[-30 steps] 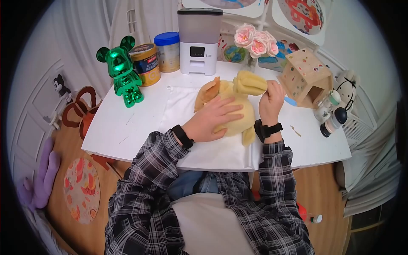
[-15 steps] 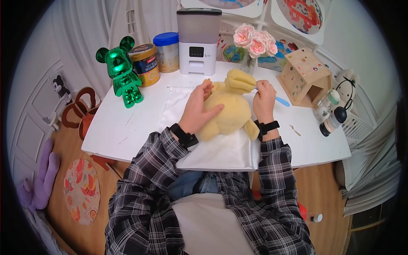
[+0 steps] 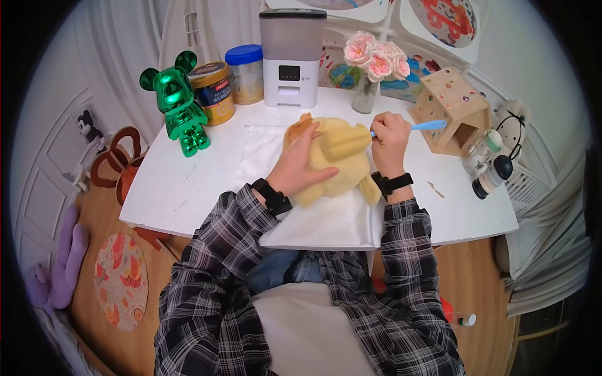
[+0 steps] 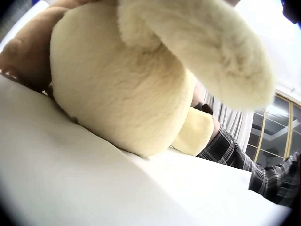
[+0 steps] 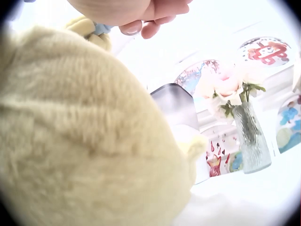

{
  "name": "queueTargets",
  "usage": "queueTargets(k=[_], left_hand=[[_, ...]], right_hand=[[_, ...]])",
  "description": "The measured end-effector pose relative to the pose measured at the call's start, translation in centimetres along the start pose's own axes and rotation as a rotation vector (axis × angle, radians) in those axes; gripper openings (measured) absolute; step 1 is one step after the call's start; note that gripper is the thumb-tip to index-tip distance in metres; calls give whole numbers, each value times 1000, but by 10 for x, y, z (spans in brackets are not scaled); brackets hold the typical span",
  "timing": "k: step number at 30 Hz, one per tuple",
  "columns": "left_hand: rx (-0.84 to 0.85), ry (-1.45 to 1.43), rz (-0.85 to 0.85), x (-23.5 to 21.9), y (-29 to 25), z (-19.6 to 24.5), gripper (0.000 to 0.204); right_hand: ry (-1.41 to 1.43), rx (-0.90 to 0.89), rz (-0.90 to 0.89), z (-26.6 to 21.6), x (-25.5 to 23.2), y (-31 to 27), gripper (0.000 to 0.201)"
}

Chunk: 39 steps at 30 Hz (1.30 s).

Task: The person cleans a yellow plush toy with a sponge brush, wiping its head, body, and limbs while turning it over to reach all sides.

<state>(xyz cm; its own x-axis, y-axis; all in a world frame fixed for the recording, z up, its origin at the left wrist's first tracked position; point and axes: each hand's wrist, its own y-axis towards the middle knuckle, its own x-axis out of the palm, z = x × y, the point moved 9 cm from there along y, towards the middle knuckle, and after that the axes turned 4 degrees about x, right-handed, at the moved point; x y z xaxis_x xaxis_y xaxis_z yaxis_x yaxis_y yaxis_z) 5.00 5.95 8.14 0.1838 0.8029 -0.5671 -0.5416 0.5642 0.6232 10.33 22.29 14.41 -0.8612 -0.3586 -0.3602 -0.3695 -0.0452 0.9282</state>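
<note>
In the head view a pale yellow plush toy with long floppy ears sits on a white cloth over the table. My left hand holds its left side, thumb across the body and fingers round toward an orange-tan part. In my right hand is a slim blue handle, which sticks out to the right; its other end meets the ears. The right wrist view shows a bit of blue between yellow folds, under the right fingers. Plush fur fills much of the left wrist view.
The white cloth hangs near the table's front edge. Behind stand a green shiny bear figure, two tins, a pet feeder and a vase of pink roses. A wooden house and bottles are at right.
My left hand has slid from the toy's top to its left side. The toy has turned and its ears have come lower. The blue handle has swung up and shows more.
</note>
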Motion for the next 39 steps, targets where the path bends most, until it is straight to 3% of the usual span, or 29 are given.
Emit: queueTargets(k=[5,8,11,15,24,27,30,33,38,39], left_hand=[[56,49,-31,2,0,4,89],[-6,27,-33,-2,0,7,88],[-53,-31,-51,-1,0,4,88],[-42,-52,-43,-1,1,3,88],[9,-9,-35,-2,1,3,80],[91,31,-44,-2,0,9,70],[187,43,-80,-1,0,26,60],[307,61,-167,6,-1,37,53],[477,-144,-230,5,-11,34,42],[305,-312,-134,-3,-7,22,42]], right_hand=[[85,-123,-66,-2,-7,-1,11],[312,7,-47,15,-8,-5,10],[274,218,105,35,-6,-7,11],[22,120,-22,26,20,-8,14],[134,-120,-80,-7,-3,-4,11],[255,-48,-51,4,0,-7,9],[255,176,74,25,-1,-9,9],[84,279,23,46,11,-15,15],[90,229,-157,39,35,-24,18],[98,208,-174,37,37,-24,18]])
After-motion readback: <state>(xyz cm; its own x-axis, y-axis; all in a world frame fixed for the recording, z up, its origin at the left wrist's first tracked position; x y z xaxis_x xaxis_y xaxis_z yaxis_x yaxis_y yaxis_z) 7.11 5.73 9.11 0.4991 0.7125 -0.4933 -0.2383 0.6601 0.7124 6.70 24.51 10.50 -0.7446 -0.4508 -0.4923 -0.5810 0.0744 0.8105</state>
